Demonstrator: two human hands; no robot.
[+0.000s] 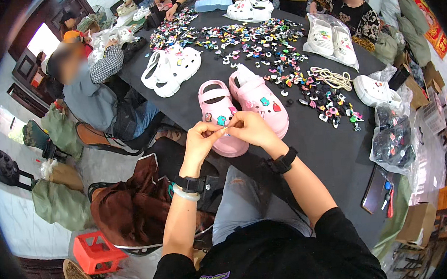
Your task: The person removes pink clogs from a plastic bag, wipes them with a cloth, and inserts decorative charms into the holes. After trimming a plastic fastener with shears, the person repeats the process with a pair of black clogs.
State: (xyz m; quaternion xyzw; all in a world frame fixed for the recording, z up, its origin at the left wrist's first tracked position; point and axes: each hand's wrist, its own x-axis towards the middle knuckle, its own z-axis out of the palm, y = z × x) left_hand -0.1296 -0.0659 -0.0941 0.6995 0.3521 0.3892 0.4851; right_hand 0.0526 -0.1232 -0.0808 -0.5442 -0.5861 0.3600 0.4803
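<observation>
Two pink clogs lie side by side on the dark table in front of me, toes toward me. The left clog (234, 148) and the right clog (278, 119) both carry colourful shoe charms on their uppers. Over the left clog's toe, my left hand (202, 142) and my right hand (254, 128) meet fingertip to fingertip. Both are closed in a pinch around a small whitish piece (226, 132), mostly hidden by the fingers, so its kind does not show. A turquoise charm (221, 120) sits on the left clog just beyond my fingertips.
Loose shoe charms (279, 47) spread across the table (190, 108) beyond the clogs. White clogs (175, 73) stand at the left, bagged ones (333, 41) at the right. A cord coil (333, 78) and a phone (374, 188) lie rightward. A seated person (93, 91) is at left.
</observation>
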